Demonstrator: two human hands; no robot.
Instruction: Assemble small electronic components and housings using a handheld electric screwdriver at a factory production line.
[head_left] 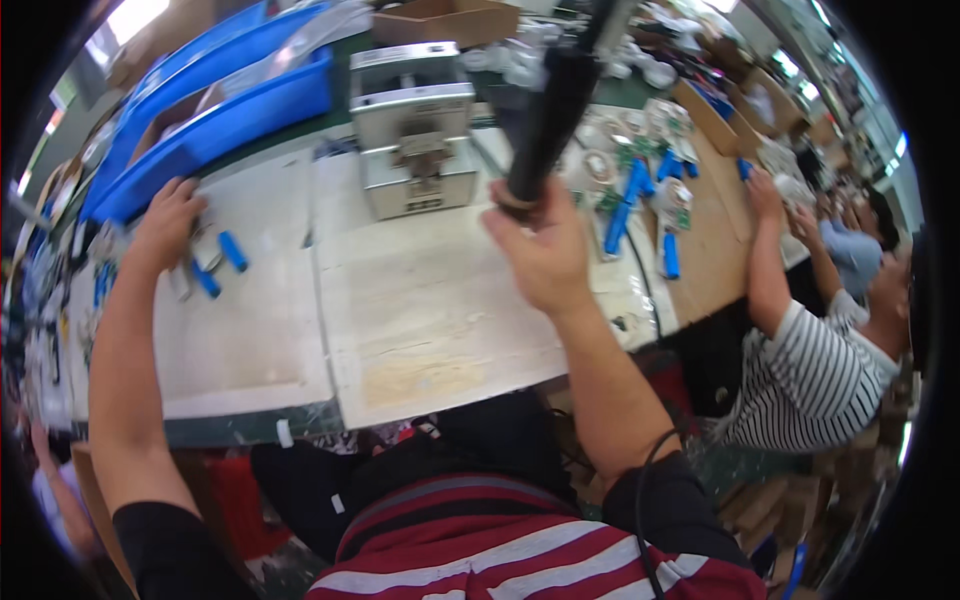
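The person's right hand (548, 245) has its fingers wrapped around the lower end of a black tool (562, 105), which rises above the board at a slant. The left hand (172, 225) has its fingers bent by the near corner of a blue bin (245, 105); whether they grip anything cannot be told. Just beside that hand lie parts with blue cylinders (232, 251), partly covered by the fingers.

Between the hands, farther back, a metal box-shaped device (415, 140) stands on the pale board (440, 300); its front mechanism is blurred. The black tool cuts across the view of the clutter behind, and its top end runs out at the upper edge. Right of the right hand lies a pile of round white parts (597, 170) with green boards and more blue cylinders. Farther right, a co-worker in a striped shirt (815, 365) reaches toward the bench, small objects near those hands hard to make out.
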